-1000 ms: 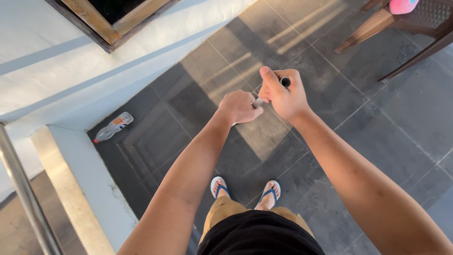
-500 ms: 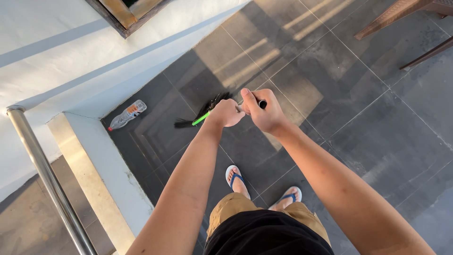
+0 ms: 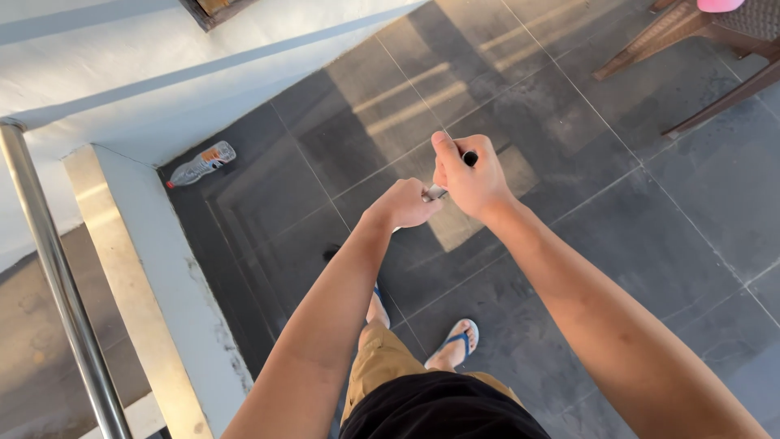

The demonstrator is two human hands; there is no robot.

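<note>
both hands were closed round one long broom handle [image 3: 435, 192], held out in front of the body over the dark tiled floor [image 3: 650, 211]. right hand [image 3: 470, 177] sat higher, fist wrapped tight round the top of the handle w/ the thumb up along it; the handle's dark round end [image 3: 470, 158] poked out just past the fingers. left hand [image 3: 404, 205] gripped lower, just beside the right, nearly touching it, knuckles up. only a short silvery bit of handle showed betw. the two fists. rest of the handle ran down under the left forearm & was hidden; a small dark tuft [image 3: 331, 253] showed on the floor left of that forearm, prob. the bristles but couldn't tell for sure.

below the arms: tan shorts [image 3: 382, 362], black shirt [image 3: 439, 406], and a foot in a blue-strapped flip-flop [image 3: 453, 348] on the tiles; the other foot was mostly hidden behind the left arm.

far left, a metal rail [image 3: 57, 284] ran beside a white low wall [image 3: 154, 276]. a clear plastic bottle [image 3: 200, 164] w/ an orange label lay on its side in the corner where the walls met, well apart from the hands. top right, brown chair legs [image 3: 650, 41] stood on the tiles w/ sth pink [image 3: 719, 5] at the frame edge. sunlit patches crossed the floor near the hands.
</note>
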